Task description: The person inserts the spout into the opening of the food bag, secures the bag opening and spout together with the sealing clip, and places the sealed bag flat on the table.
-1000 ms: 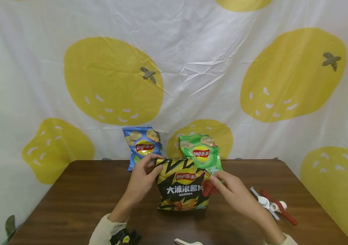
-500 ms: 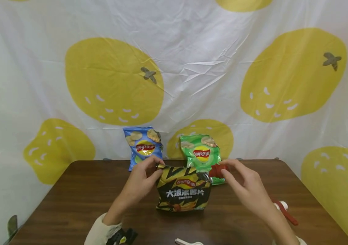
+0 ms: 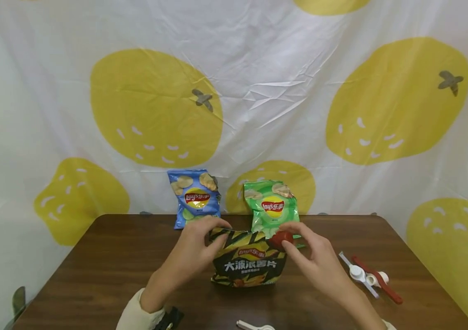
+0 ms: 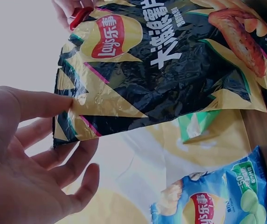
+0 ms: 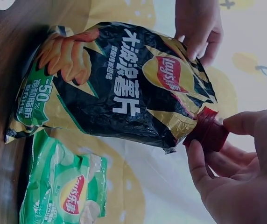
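A black-and-yellow Lay's chip bag (image 3: 250, 270) stands on the table in the head view, between both hands. My left hand (image 3: 188, 256) pinches its top left corner, thumb in front and fingers behind, as the left wrist view also shows. At the top right corner, my right hand (image 3: 320, 259) holds a small red plastic cap-like piece (image 5: 208, 133) between thumb and fingers. This piece touches the bag's crumpled corner in the right wrist view; whether it is fitted over the corner, I cannot tell.
Behind stand a blue chip bag (image 3: 196, 199) and a green chip bag (image 3: 273, 206) near the patterned curtain (image 3: 258, 114). Bag clips with round spouts, a white clip (image 3: 357, 273) and a red clip (image 3: 386, 286), lie at right. Another white clip (image 3: 254, 325) lies at the front edge.
The right hand with the red piece moved up and right off the bag's corner, then came back to it. The bag's top edge sits lower than a second ago.
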Action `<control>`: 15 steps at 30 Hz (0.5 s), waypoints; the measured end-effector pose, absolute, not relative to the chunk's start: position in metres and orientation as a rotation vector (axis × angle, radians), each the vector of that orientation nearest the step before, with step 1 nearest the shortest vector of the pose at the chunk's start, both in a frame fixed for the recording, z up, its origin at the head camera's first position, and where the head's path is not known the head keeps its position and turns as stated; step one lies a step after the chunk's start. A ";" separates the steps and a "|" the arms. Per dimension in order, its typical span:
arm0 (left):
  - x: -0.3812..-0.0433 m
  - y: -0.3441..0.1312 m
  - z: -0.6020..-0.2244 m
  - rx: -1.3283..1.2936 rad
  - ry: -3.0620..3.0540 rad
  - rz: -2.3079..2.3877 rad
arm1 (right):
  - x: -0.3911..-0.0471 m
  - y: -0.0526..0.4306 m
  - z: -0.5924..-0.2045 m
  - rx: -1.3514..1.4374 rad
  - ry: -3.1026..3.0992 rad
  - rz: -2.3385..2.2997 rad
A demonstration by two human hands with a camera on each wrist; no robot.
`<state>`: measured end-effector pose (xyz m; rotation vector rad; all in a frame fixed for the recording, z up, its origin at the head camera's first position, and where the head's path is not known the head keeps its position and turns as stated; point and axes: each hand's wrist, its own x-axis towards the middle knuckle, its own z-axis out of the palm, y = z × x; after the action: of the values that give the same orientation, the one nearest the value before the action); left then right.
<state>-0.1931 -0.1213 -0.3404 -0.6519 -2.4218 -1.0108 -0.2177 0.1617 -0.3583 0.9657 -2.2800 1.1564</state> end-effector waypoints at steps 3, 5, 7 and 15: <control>-0.195 -0.121 -0.341 -0.642 -2.397 -0.969 | -0.219 0.162 -0.360 0.969 -2.310 1.129; -0.196 -0.122 -0.342 -0.626 -2.382 -0.929 | -0.219 0.162 -0.361 0.959 -2.330 1.067; -0.197 -0.122 -0.342 -0.599 -2.373 -0.880 | -0.220 0.161 -0.362 0.953 -2.341 1.012; -0.193 -0.113 -0.344 -0.517 -2.345 -0.602 | -0.221 0.155 -0.367 0.974 -2.290 0.936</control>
<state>-0.1925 -0.1130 -0.3437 -0.5170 -2.3446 -0.6015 -0.2211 0.1555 -0.3665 0.9744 -2.2897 0.9365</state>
